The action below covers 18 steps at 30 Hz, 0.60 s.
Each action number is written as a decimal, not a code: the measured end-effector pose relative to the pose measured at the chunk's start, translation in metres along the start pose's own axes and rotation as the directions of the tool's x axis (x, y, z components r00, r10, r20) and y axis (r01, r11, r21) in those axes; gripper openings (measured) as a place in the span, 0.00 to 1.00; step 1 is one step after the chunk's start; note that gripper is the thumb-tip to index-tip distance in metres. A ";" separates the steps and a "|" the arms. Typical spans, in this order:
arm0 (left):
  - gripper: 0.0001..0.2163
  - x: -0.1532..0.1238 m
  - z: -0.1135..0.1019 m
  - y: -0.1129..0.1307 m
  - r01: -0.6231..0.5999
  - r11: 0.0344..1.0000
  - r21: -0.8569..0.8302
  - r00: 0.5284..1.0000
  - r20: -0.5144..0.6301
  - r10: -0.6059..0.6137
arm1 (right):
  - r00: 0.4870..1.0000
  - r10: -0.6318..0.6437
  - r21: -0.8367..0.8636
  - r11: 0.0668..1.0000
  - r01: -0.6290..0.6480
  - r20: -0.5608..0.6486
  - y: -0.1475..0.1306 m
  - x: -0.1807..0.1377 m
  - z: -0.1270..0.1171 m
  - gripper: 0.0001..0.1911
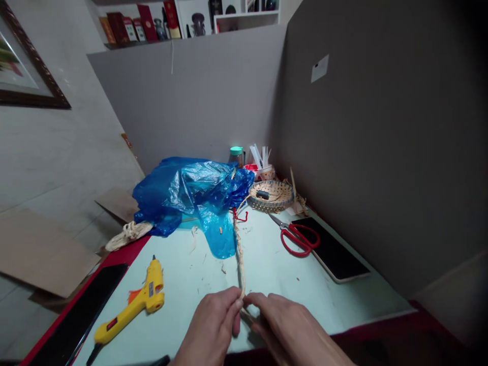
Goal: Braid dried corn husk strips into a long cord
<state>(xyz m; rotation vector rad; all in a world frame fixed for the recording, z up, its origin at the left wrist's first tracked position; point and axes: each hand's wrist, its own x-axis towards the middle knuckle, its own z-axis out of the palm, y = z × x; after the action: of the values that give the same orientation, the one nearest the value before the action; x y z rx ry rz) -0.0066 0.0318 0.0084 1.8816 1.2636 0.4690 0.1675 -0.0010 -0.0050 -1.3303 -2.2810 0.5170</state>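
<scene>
A thin braided cord of pale straw point(240, 254) runs down the middle of the table toward me, with red string point(241, 217) at its far end. Thumb and fingers of my left hand point(213, 323) pinch the near end of this braid. Right beside it, my right hand point(285, 323) has its fingers curled on the pale strand that comes out below the pinch. The strand's lower part is hidden under my right hand. Red-handled scissors point(299, 240) lie beyond my right hand, and a yellow glue gun point(135, 302) lies to the left.
A crumpled blue plastic bag point(190, 188) covers the back left of the table. Behind sit a woven basket point(272, 195), a green-lidded jar point(236, 156) and a cup with white sticks point(265, 170). A black phone-like slab point(335, 251) lies under the scissors. Grey partitions point(213, 101) stand around.
</scene>
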 end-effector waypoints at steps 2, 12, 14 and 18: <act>0.16 0.002 -0.002 0.006 -0.017 0.981 0.194 1.000 0.011 0.015 | 0.998 0.007 0.084 0.996 -0.012 0.065 0.003 0.005 -0.019 0.13; 0.15 0.014 -0.039 0.044 -0.037 0.850 0.525 0.999 0.009 0.038 | 0.977 0.208 0.358 0.910 -0.211 0.045 0.089 0.140 -0.075 0.10; 0.15 0.030 -0.053 0.047 -0.028 0.872 0.489 0.995 -0.074 0.074 | 0.965 0.255 0.404 0.878 -0.257 0.060 0.103 0.170 -0.069 0.11; 0.13 0.088 -0.077 0.038 -0.011 0.975 0.222 0.974 -0.217 0.060 | 0.929 0.360 0.487 0.799 -0.352 0.080 0.115 0.209 -0.048 0.14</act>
<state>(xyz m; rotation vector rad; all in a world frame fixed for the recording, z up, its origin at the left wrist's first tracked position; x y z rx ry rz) 0.0015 0.1352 0.0739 2.0844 1.4820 0.5929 0.1854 0.2412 0.0140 -1.4726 -1.7026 1.1289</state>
